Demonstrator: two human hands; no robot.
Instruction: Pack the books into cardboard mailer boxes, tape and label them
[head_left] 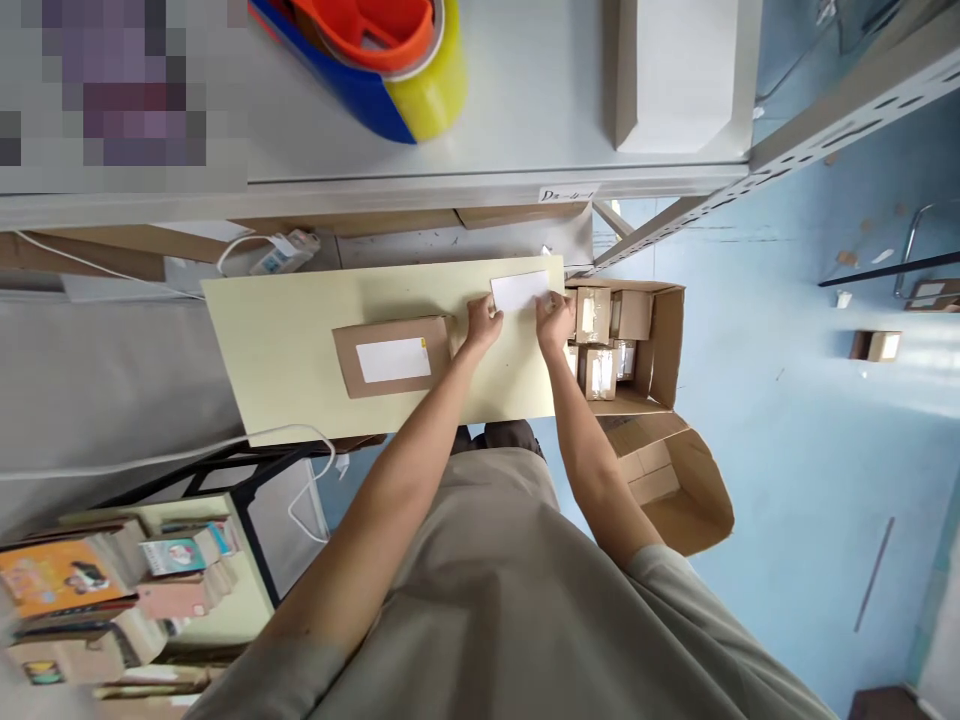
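A small blank white sheet (pixel 520 291), possibly a label, spans the gap between my hands near the right end of the pale yellow table (pixel 292 300). My left hand (pixel 484 324) pinches its lower left corner. At its right edge, the fingers of my right hand (pixel 554 322) are closed on it as well. Left of my hands lies a flat brown cardboard parcel (pixel 345 360) with a white label (pixel 394 360) stuck on top.
A grey shelf (pixel 525 120) above the table holds a tape dispenser (pixel 427 95) and a white box (pixel 679 75). Right of the table, an open carton (pixel 666 345) holds several small boxes; another carton (pixel 694 480) sits below. Books (pixel 60 575) are stacked lower left, near a white cable (pixel 292 430).
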